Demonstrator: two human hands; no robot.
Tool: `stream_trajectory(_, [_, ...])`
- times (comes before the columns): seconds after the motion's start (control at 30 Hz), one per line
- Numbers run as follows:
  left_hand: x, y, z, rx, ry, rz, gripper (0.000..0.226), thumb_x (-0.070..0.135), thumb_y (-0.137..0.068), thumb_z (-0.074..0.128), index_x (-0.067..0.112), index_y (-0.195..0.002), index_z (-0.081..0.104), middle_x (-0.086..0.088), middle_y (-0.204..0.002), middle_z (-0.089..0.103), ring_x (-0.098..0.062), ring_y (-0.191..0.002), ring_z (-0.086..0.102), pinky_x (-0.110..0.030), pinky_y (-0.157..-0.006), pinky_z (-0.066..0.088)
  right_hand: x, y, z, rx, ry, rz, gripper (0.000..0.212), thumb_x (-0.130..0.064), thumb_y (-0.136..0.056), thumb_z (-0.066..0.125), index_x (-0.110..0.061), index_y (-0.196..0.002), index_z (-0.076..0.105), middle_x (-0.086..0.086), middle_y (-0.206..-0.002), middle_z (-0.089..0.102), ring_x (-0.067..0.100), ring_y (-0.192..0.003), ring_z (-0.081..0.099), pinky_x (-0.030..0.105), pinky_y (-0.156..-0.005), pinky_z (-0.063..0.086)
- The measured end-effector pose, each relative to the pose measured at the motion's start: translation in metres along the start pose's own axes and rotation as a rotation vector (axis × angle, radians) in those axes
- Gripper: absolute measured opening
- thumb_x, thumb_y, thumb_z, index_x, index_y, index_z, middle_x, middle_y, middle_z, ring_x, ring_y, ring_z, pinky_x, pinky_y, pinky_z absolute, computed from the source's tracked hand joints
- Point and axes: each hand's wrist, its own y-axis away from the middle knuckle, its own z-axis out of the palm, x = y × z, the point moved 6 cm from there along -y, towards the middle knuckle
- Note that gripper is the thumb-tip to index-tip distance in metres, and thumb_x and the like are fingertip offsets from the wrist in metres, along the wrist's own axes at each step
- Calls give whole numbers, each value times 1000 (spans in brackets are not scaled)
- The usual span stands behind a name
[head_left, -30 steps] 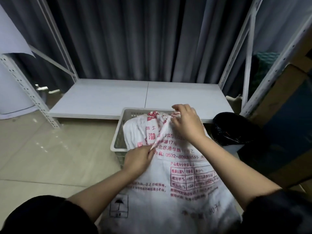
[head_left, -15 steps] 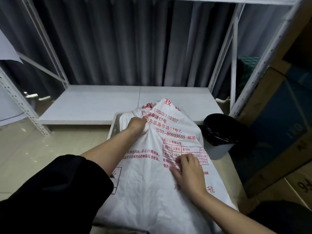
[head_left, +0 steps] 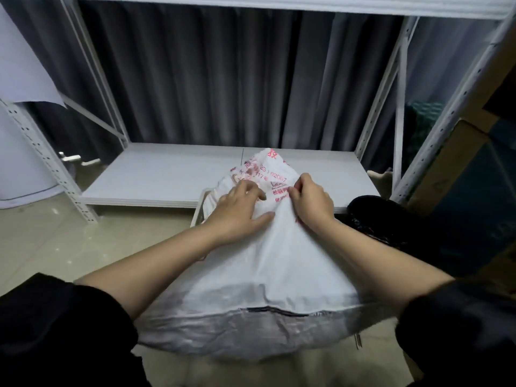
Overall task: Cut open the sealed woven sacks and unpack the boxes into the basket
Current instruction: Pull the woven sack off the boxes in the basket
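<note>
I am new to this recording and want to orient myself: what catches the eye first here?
The big white woven sack with red print fills the centre, draped over the pale plastic basket. The left hand rests on it and the right hand pinches its cloth. A black-lined bin stands to the right.

One white woven sack (head_left: 259,263) printed in red is seen. One basket (head_left: 198,203) is counted, only a corner of its rim showing beside the sack. Two hands are seen, the left hand (head_left: 238,210) and the right hand (head_left: 312,203). One black-lined bin (head_left: 382,219) and one white metal shelf rack (head_left: 167,174) are counted.
</note>
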Motion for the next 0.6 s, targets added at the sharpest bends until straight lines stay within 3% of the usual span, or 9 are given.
stream_trajectory(0.07, [14, 19, 3, -55, -83, 146, 70, 71, -71, 38, 20, -119, 46, 0, -131, 37, -21, -122, 43, -37, -100, 34, 4, -22, -2, -10, 5, 57, 20, -31, -95, 46, -12, -101, 49, 13, -105, 65, 35, -97, 57, 36, -73, 38])
stream_trajectory(0.13, [19, 36, 11, -74, -179, 234, 79, 76, -66, 39, 20, -121, 44, 1, -131, 39, -21, -118, 46, -35, -99, 37, 8, -37, -2, -11, -9, 109, 21, -30, -94, 46, -11, -103, 51, 13, -109, 64, 35, -99, 57, 35, -73, 37])
stream_trajectory(0.23, [9, 50, 19, -67, -190, 209, 83, 77, -66, 42, 19, -125, 44, 2, -129, 44, -21, -112, 53, -34, -93, 44, 13, -49, 1, -21, -43, 161, 22, -30, -94, 46, -10, -104, 51, 13, -112, 62, 34, -101, 56, 33, -73, 37])
stream_trajectory(0.33, [11, 52, 15, 72, -195, 270, 58, 69, -76, 42, 23, -110, 51, 3, -113, 54, -21, -97, 60, -32, -71, 52, 13, -57, 4, -20, -44, 179, 23, -30, -94, 48, -9, -105, 52, 14, -113, 62, 34, -103, 57, 33, -74, 37])
stream_trajectory(0.43, [24, 50, 4, 330, -228, 363, 22, 48, -83, 45, 26, -88, 45, 6, -90, 60, -18, -75, 64, -23, -44, 43, 12, -65, 5, -25, -45, 180, 22, -29, -94, 49, -10, -104, 53, 13, -112, 63, 34, -101, 57, 32, -72, 37])
stream_trajectory(0.6, [35, 30, 6, 387, -300, 360, 13, 36, -85, 43, 23, -83, 41, 6, -81, 62, -17, -71, 63, -23, -41, 40, 18, -76, 2, -51, -25, 176, 20, -27, -94, 46, -11, -105, 52, 12, -113, 62, 32, -100, 56, 31, -71, 36])
